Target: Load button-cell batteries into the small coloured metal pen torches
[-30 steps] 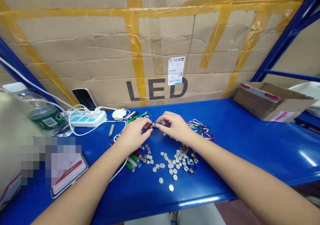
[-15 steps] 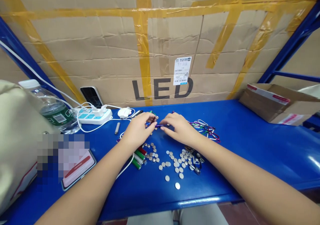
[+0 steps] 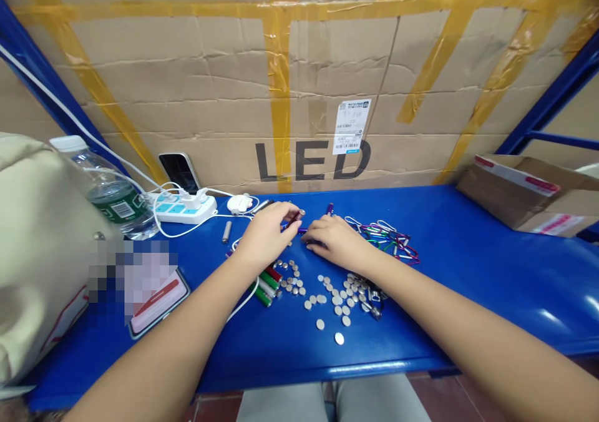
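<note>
In the head view, a blue counter (image 3: 468, 272) is seen from above, backed by a taped cardboard box (image 3: 299, 97) printed with "LED". The 2 hands are brought close together at the middle of the counter, nearly touching. The left hand (image 3: 266, 233) is curled, with its fingertips pinched on a small purple tube-shaped part (image 3: 294, 220), at whose far end a small silver disc seems to be held. The right hand (image 3: 333, 241) is laid low on the counter just beside it, fingers bent and pointed toward the same part; whether anything is clamped in it cannot be told.

Just in front of the hands, a scatter of silver button cells (image 3: 327, 297) is spread on the counter, with 2 lying a little apart nearer the front edge. A few green and red pen-like tubes (image 3: 265, 284) are lain beside the left forearm, next to the cells. Coloured carabiner clips (image 3: 388, 238) are heaped just right of the right hand.

At the far left, a white power strip (image 3: 185, 208) with plugged white cables is set near a phone (image 3: 178, 172) leaned against the box. A plastic water bottle (image 3: 110, 191) stands beside a beige bag (image 3: 37, 247). An open cardboard carton (image 3: 524, 188) rests at the far right
</note>
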Demonstrator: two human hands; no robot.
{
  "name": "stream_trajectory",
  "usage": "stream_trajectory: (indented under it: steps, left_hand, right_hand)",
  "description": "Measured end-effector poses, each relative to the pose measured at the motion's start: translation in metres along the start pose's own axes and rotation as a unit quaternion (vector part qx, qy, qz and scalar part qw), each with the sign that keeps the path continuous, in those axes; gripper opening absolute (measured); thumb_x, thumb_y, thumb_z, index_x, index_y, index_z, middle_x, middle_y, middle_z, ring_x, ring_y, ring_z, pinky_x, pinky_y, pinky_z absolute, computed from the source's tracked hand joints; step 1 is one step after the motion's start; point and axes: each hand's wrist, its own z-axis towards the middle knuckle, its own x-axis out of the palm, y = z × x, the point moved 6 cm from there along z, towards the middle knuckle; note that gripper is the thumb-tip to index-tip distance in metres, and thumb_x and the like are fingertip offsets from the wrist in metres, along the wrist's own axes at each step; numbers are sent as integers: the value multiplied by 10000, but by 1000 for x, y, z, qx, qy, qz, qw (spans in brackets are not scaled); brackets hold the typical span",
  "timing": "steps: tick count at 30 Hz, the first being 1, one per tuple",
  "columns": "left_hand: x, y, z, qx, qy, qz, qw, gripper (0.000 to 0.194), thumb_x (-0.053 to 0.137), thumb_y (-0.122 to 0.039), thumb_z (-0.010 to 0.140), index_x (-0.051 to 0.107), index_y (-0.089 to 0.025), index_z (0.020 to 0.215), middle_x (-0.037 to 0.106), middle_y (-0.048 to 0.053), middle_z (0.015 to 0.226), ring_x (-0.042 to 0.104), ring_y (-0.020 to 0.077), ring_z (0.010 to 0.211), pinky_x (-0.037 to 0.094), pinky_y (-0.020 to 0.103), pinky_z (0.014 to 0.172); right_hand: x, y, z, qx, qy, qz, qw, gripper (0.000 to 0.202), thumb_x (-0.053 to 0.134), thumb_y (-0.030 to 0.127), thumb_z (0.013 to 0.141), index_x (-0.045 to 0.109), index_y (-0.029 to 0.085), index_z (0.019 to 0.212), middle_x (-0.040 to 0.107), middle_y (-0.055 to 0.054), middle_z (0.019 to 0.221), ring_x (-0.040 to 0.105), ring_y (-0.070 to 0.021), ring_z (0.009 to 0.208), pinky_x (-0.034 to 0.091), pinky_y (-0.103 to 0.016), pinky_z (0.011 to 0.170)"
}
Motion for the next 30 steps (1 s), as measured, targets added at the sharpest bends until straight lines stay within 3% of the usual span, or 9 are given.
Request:
stream_trajectory:
  steps: [4, 9, 12, 16, 20, 27, 30]
  left_hand:
    - [2, -1, 0, 3, 4, 9, 1000, 127, 575, -197, 834, 621, -193, 952, 652, 30, 939, 623, 179, 886, 517, 319, 796]
    - [6, -1, 0, 7, 24, 24, 999, 128, 582, -181, 827, 627, -188, 946, 656, 28, 938, 629, 168, 869, 511, 300, 778]
    - [7, -1, 0, 9, 31, 23, 999, 135, 578, -170, 823, 627, -190, 947, 658, 24, 930, 630, 165, 858, 509, 294, 772]
    - [9, 1, 0, 9, 34, 25, 999, 134, 579, -180, 816, 627, -192, 941, 662, 26, 927, 631, 173, 856, 510, 304, 776]
    - [11, 2, 0, 3, 36, 16, 999, 137, 579, -209, 821, 629, -196, 947, 661, 28, 930, 634, 172, 843, 517, 295, 738]
    - [11, -5, -2, -4, 29, -10, 1000, 121, 587, -238, 813, 643, -195, 911, 667, 24, 887, 638, 165, 802, 513, 268, 671]
    - [12, -8, -2, 4, 30, -17, 999, 120, 585, -241, 810, 650, -192, 899, 670, 25, 879, 639, 159, 794, 511, 258, 662]
  right_hand:
    - [4, -1, 4, 5, 7, 15, 1000, 193, 546, 179, 868, 701, 183, 982, 672, -71, 977, 549, -193, 903, 365, -336, 841]
    - [7, -4, 8, 17, -9, 25, 999, 174, 579, 250, 863, 694, 176, 971, 653, -84, 962, 534, -195, 907, 375, -334, 825]
    - [8, -4, 10, 15, -22, 26, 999, 138, 571, 191, 842, 678, 157, 921, 654, -78, 911, 526, -187, 860, 386, -328, 807]
    - [-8, -8, 6, 37, -111, 101, 988, 105, 581, 146, 789, 622, 155, 885, 657, -53, 880, 542, -169, 828, 415, -306, 783]
    - [-32, -16, -4, 98, -232, 182, 950, 93, 613, 180, 774, 593, 183, 865, 642, -25, 841, 562, -151, 771, 438, -289, 721]
    - [-38, -10, -8, 24, -285, 272, 919, 33, 603, 168, 803, 588, 197, 799, 650, -34, 886, 601, -141, 798, 493, -288, 713]
    - [-38, -10, -8, 16, -285, 266, 921, 24, 624, 183, 808, 615, 200, 823, 668, -32, 888, 610, -141, 798, 506, -296, 715]
